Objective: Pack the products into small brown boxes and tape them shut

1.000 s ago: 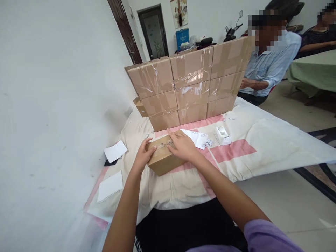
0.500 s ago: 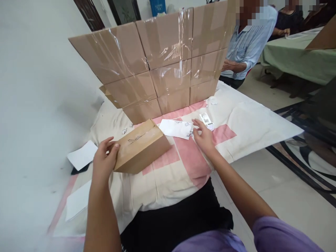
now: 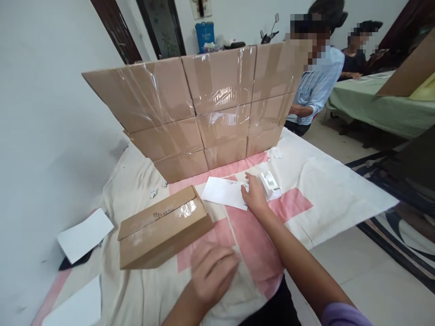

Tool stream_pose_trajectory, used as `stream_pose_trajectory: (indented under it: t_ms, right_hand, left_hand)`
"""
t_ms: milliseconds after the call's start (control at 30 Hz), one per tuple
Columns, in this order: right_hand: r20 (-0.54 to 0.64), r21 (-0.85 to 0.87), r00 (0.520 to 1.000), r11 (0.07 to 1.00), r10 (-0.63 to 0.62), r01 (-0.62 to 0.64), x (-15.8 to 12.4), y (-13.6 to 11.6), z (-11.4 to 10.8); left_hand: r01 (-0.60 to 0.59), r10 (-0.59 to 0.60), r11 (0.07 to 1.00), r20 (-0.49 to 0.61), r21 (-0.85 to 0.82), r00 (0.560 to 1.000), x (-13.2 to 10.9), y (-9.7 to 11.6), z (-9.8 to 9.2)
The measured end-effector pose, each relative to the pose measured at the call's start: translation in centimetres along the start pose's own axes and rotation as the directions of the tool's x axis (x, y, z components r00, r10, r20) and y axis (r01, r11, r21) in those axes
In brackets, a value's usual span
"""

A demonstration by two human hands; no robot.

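My left hand (image 3: 214,274) is smeared by motion above the near part of the cloth, in front of a closed cardboard box (image 3: 163,226). It is apart from the box, and its grip cannot be made out. My right hand (image 3: 254,195) is at the right end of a white paper strip (image 3: 220,192), thumb and fingers apart, with nothing seen between them. Small scraps on that end are partly hidden by the fingers. Right beside this hand lies a small white device (image 3: 271,185) with a recessed top.
A wall of taped cardboard boxes (image 3: 220,95) stands across the far side of the cloth-covered table (image 3: 326,194). White sheets (image 3: 84,233) and crumpled bits (image 3: 154,193) lie at left. A person in a light blue shirt (image 3: 321,86) sits beyond; another person is farther back.
My left hand has let go of the box and moved right and toward me. My right hand has opened its fingers at the paper's end. The head view has tilted up.
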State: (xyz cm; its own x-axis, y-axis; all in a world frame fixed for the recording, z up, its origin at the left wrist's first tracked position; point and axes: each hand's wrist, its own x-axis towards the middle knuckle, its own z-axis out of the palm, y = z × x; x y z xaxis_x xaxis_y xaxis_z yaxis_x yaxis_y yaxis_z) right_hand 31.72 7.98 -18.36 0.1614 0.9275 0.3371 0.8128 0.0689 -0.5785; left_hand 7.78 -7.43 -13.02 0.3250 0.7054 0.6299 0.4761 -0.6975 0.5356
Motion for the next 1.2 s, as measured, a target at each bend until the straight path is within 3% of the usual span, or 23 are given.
stream_pose_trajectory:
  t_ms: [67, 100, 167, 267, 367, 467, 600, 733, 867, 1033, 1200]
  right_hand:
    - [0.072, -0.078, 0.997, 0.996, 0.036, -0.030, -0.1, 0.0, -0.1]
    - [0.095, -0.094, 0.995, 0.995, 0.039, -0.030, -0.1, 0.0, -0.2]
    - [0.104, -0.087, 0.994, 0.996, 0.024, -0.015, -0.1, 0.0, -0.2]
    - [0.103, -0.063, 0.995, 0.998, 0.008, -0.001, 0.0, 0.0, 0.0]
    - [0.100, -0.020, 0.995, 1.000, 0.011, -0.009, 0.0, 0.2, -0.1]
    - [0.091, 0.029, 0.995, 0.999, 0.030, -0.033, 0.0, 0.4, -0.3]
    - [0.058, 0.111, 0.995, 0.990, 0.079, -0.086, 0.0, 0.4, -0.6]
    - [0.087, 0.200, 0.988, 0.970, 0.124, -0.140, -0.2, 0.3, -0.6]
    - [0.137, 0.394, 0.986, 0.908, 0.097, -0.144, -0.8, 0.4, -0.6]
    - [0.089, 0.508, 0.989, 0.849, 0.117, -0.146, -1.4, 1.1, -0.1]
    - [0.060, 0.535, 0.992, 0.835, 0.115, -0.129, -1.4, 1.5, 0.8]
  left_hand:
    - [-0.196, 0.210, 0.975, 0.146, -0.101, 0.967, 2.4, -0.5, 4.6]
    - [-0.209, 0.233, 0.965, 0.159, -0.158, 0.959, 3.5, -0.9, 6.7]
    - [-0.130, 0.177, 0.955, 0.159, -0.268, 0.971, 5.3, -1.7, 10.0]
    - [0.029, 0.018, 0.930, 0.124, -0.366, 0.992, 6.6, -3.1, 12.6]
    - [0.197, -0.190, 0.905, 0.057, -0.377, 0.980, 6.7, -4.4, 13.3]
    - [0.364, -0.386, 0.846, 0.023, -0.390, 0.922, 6.6, -5.3, 13.3]
    - [0.474, -0.512, 0.780, 0.021, -0.409, 0.859, 6.8, -5.5, 13.4]
    - [0.499, -0.535, 0.767, 0.025, -0.403, 0.844, 7.3, -5.0, 13.0]
    - [0.442, -0.460, 0.832, 0.030, -0.336, 0.888, 9.0, -5.0, 12.8]
    - [0.519, -0.519, 0.836, 0.050, -0.180, 0.853, 10.8, -7.0, 14.8]
    - [0.521, -0.528, 0.828, 0.023, -0.207, 0.849, 10.7, -8.9, 16.1]
